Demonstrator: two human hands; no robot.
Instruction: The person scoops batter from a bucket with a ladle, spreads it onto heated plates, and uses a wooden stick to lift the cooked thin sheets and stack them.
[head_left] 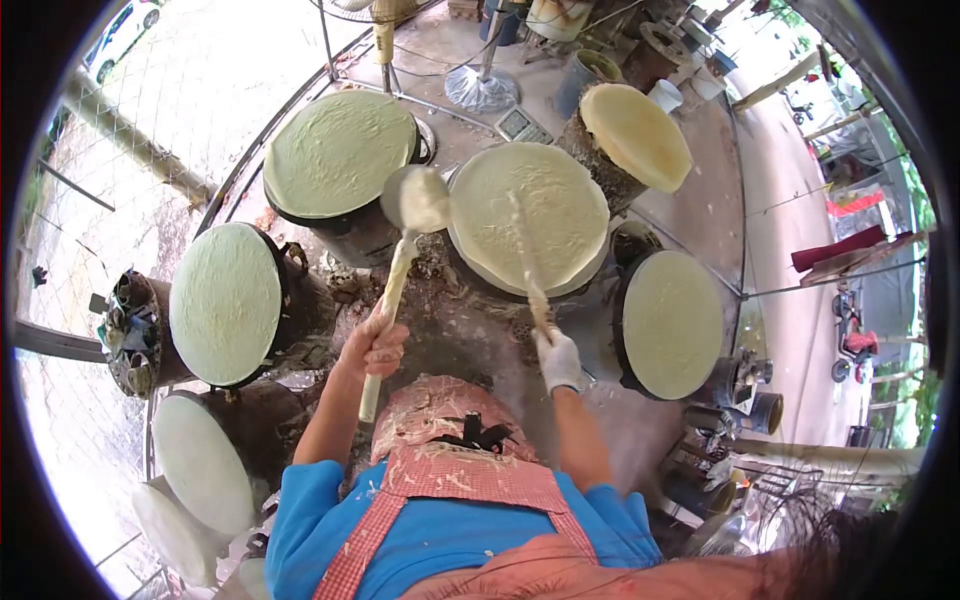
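Lengthwise, left hand (374,345) holds ladle (402,264), right hand (559,360) stick (527,252), both pointing forward

Both arms reach forward from the torso, apart from each other. The left forearm (330,418) is bare and slants up and slightly inward to the left hand (374,345), which is closed in a fist, its fingers (386,350) curled and its thumb (377,314) pointing forward. The right forearm (583,435), also bare, angles up and inward. The right hand (559,362) wears a white glove and is closed too, its wrist (565,388) roughly in line with the forearm.
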